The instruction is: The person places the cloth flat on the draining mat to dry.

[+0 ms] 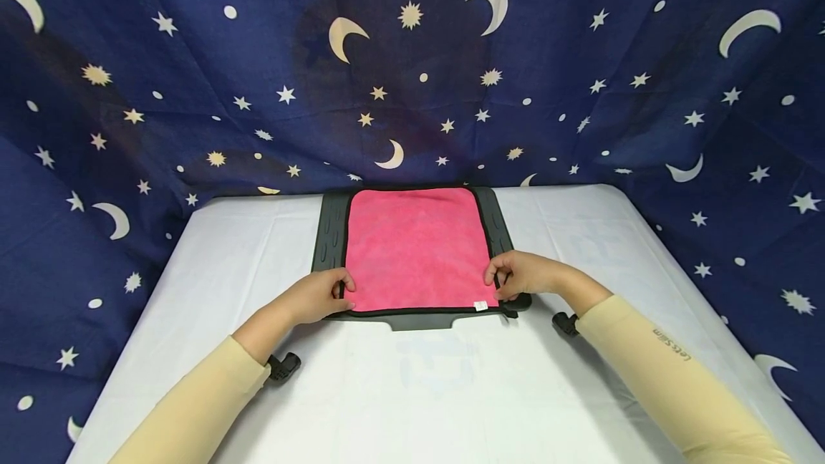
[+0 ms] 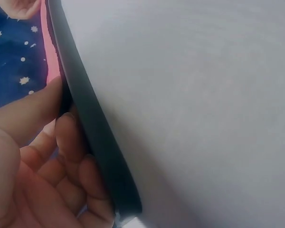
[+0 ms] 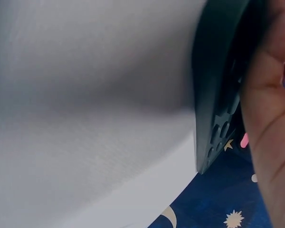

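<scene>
A square pink cloth (image 1: 415, 249) with a black border and a small white tag (image 1: 480, 306) lies spread over a dark grey, slotted flat stand (image 1: 331, 228). My left hand (image 1: 316, 297) pinches the cloth's near left corner between thumb and fingers. At the near right corner, my right hand (image 1: 530, 274) pinches the cloth beside the tag. The left wrist view has the left hand (image 2: 52, 166) close against the stand's edge (image 2: 97, 118), with a strip of pink showing. In the right wrist view the stand's slotted side (image 3: 213, 95) stands next to the right hand (image 3: 273, 104).
The stand and cloth rest at the far end of a table with a white cover (image 1: 412, 399). Behind it hangs a dark blue curtain (image 1: 412, 120) printed with moons and stars. Black wrist cameras sit under both wrists, beside beige sleeves (image 1: 193, 399).
</scene>
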Available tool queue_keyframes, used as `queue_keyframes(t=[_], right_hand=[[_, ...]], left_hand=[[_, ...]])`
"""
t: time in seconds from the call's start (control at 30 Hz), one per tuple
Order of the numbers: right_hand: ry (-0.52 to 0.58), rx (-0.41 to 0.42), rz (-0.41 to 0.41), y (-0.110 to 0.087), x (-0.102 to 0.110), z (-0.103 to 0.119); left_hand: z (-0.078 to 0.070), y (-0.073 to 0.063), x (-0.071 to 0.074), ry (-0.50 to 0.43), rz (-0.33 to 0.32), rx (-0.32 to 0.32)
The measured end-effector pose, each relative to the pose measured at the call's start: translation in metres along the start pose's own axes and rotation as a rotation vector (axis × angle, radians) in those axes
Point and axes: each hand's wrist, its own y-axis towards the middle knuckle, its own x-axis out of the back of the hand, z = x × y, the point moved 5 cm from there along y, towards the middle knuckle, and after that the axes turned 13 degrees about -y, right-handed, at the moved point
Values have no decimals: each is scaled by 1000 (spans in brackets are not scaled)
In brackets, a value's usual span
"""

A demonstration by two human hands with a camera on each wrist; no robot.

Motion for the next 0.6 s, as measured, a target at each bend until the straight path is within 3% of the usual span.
queue_keyframes(t=[0.17,0.4,0.6], right_hand=[[0,-6,-11,0,0,1],[9,-60,71,-6,13,6],[-101,-20,-53,5,45,18]], left_hand=[[0,-1,2,13,-25,3],[-4,-2,14,43,-3,-28],[-18,13,42,21,-69,-64]])
